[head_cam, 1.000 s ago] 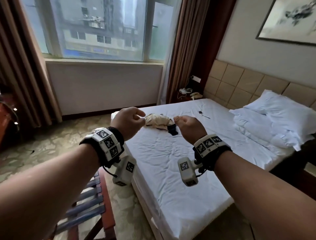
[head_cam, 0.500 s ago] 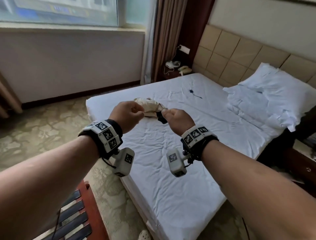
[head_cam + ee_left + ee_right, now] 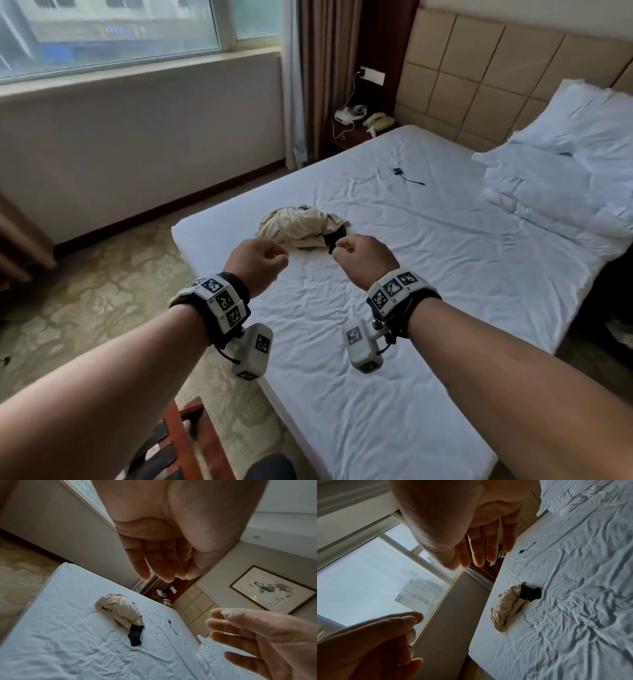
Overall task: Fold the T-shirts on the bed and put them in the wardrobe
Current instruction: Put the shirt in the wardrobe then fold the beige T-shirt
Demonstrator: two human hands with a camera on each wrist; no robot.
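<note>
Holding nothing: left hand (image 3: 257, 262) and right hand (image 3: 359, 257) hanging loosely curled in the air, fingers (image 3: 145, 561) relaxed and apart from any cloth. Closing in since a second ago, with the view dropping from the window toward the bed (image 3: 428, 308). Lying crumpled near the bed's window-side edge, beige T-shirt (image 3: 298, 226) over a dark one (image 3: 135, 635), both unfolded. Judging the reach for the first shirt as just beginning.
</note>
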